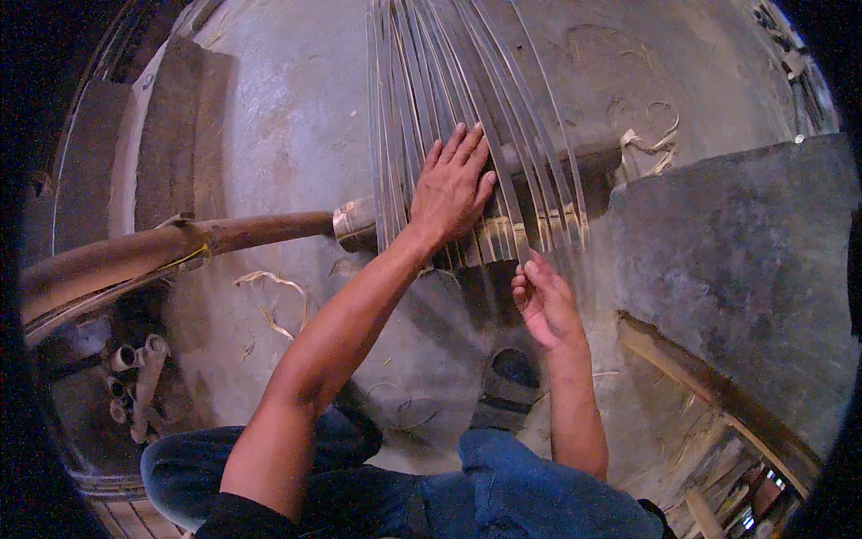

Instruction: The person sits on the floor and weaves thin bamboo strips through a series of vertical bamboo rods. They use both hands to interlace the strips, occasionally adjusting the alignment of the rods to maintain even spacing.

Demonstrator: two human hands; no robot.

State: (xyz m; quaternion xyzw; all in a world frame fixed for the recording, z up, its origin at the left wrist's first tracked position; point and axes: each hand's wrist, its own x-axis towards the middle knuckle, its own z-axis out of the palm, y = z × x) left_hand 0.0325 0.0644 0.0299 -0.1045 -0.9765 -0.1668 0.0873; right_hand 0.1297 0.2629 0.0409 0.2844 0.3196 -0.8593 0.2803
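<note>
Long, thin, flat strips, bamboo by their look, fan out side by side from the far edge toward me. Their near parts lie across a thick, pale-ended round piece that resembles a length of bamboo or log. My left hand rests flat on top of the strips, fingers stretched out and pointing away. Just right of the round piece's middle, my right hand is closed in a pinch on the near end of one strip. The palm is turned partly up, and the fingertips cover that strip's tip.
A thick bamboo pole runs in from the left to the round piece. On the right stands a large dark slab with a wooden edge below. Cut tubes lie lower left. Curled shavings and my sandalled foot are on the floor.
</note>
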